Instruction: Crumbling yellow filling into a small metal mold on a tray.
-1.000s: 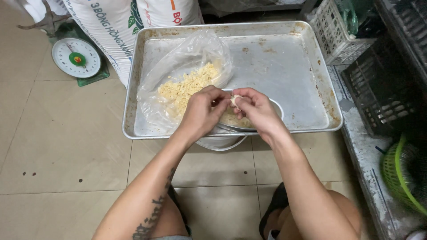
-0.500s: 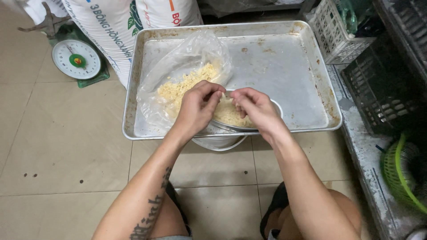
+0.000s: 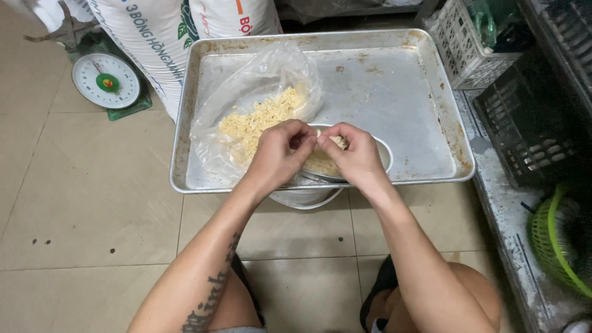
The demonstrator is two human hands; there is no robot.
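Pale yellow crumbly pieces (image 3: pixel 262 120), spilling from clear plastic bag (image 3: pixel 259 86), on metal tray (image 3: pixel 401 98)

Hidden and cut-off parts around the fingers at the tray.

The left hand (image 3: pixel 279 154) and right hand (image 3: pixel 353 157) cover most of the metal bowl (image 3: pixel 383 154); what the fingers (image 3: pixel 308 137) pinch is too small to tell. Beyond the fingers, the sacks (image 3: pixel 166 31) are cut by the top edge. Right of them, the green basket (image 3: pixel 558 237) runs off the edge. The white bucket (image 3: pixel 305 198) lies mostly under the tray (image 3: pixel 394 86).
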